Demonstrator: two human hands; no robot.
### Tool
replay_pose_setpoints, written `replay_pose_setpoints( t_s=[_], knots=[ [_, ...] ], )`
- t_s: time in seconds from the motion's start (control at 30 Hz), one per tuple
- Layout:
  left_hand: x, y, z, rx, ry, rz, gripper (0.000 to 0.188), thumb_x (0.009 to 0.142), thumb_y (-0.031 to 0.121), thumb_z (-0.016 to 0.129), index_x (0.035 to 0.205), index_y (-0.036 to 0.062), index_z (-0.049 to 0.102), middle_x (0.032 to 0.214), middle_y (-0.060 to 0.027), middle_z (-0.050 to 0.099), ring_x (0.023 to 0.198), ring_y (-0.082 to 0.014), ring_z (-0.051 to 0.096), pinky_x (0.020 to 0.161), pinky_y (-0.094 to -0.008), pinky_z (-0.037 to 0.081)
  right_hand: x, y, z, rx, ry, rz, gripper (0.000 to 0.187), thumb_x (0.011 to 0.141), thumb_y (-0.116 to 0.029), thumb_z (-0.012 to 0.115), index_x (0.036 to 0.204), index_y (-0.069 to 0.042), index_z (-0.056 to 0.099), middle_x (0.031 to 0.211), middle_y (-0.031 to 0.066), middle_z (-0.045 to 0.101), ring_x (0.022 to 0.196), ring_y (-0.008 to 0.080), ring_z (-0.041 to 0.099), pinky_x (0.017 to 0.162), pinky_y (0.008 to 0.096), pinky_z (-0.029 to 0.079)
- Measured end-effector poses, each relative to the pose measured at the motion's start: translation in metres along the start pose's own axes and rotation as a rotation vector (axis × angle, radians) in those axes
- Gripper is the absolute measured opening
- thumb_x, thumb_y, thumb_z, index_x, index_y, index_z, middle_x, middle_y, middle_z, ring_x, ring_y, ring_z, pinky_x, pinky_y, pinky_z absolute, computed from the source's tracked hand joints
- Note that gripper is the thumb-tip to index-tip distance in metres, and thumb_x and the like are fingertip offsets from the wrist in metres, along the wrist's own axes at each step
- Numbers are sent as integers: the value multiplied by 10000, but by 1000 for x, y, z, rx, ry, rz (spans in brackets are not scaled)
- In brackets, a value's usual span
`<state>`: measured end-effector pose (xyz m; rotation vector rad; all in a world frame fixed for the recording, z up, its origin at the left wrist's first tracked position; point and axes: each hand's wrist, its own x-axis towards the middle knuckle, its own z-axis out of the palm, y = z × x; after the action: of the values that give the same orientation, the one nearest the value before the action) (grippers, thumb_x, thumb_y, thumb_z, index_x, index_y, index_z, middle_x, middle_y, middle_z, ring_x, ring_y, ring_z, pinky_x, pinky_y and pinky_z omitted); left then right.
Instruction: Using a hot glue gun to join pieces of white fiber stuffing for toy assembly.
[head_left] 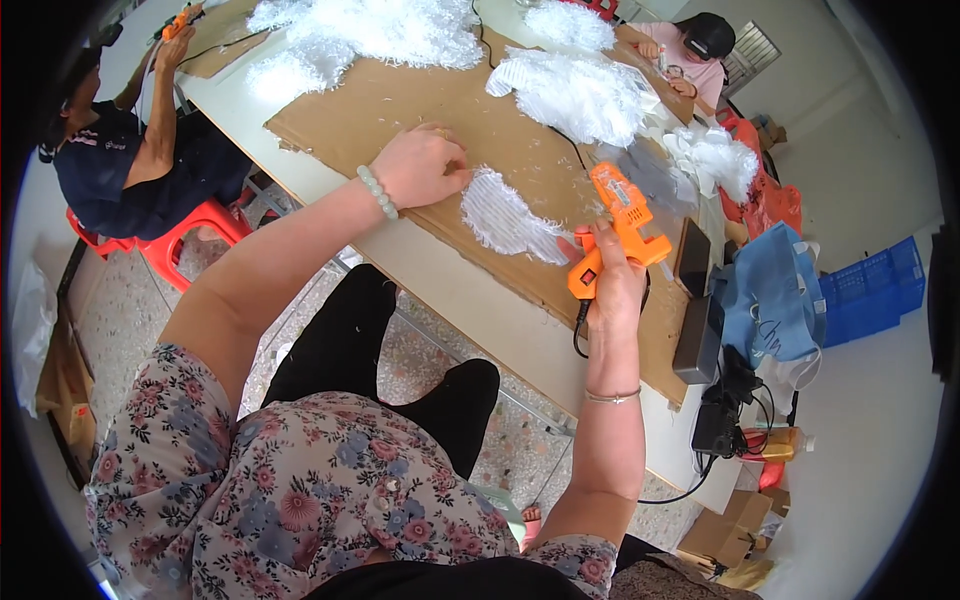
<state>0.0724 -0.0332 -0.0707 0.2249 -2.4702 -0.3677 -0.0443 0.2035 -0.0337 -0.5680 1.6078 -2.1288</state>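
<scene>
Fraying edges border white piece [505, 214]; right grip [614, 282] holds glue gun [624, 203], left grip [422, 166] unclear.

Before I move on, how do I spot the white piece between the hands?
On the white table lies brown cardboard. On it, between the left hand and right hand, is a fringed, wing-shaped white piece. Unlike the white heaps beyond, it lies flat.

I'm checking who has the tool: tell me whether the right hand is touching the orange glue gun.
Touching. The head view shows the right hand wrapped around the orange glue gun, with no gap visible between them.
</scene>
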Motion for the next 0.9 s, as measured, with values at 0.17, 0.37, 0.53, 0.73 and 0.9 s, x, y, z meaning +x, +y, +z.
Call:
replay_pose_setpoints(
  t_s=[0.17,0.37,0.53,0.73,0.9],
  knots=[
    [8,18,2,-70,-131,-88,136,732,159,626,739,24,645,968,-111,643,953,-291,574,809,-381,456,-3,3,-1,24,-34,22,154,867,-93,559,1006,-27,542,847,80,594,774,150,591,720,392,567],
    [8,23,16,-162,62,102,91,722,108,594,754,41,646,786,-108,633,851,-284,580,774,-381,467,1,11,-1,17,-68,68,155,863,-104,569,995,-27,552,851,78,594,786,149,596,709,379,570],
    [8,38,15,-285,-103,195,98,769,40,584,851,12,631,913,-96,638,927,-280,587,786,-349,471,3,13,-6,21,-73,61,157,859,-107,577,993,-28,554,852,75,594,786,148,598,703,368,568],
    [16,18,3,-204,-4,-127,117,763,62,614,872,50,654,877,-79,645,820,-275,608,757,-346,482,4,14,-1,-4,-69,81,165,858,-98,576,1004,-26,550,847,72,592,791,151,597,703,366,566],
    [21,20,27,-135,51,238,100,760,78,630,850,41,655,883,-91,643,819,-274,607,722,-327,488,4,18,2,-3,-62,54,170,860,-98,572,1010,-23,550,847,77,597,760,154,601,695,341,558]
  ],
)
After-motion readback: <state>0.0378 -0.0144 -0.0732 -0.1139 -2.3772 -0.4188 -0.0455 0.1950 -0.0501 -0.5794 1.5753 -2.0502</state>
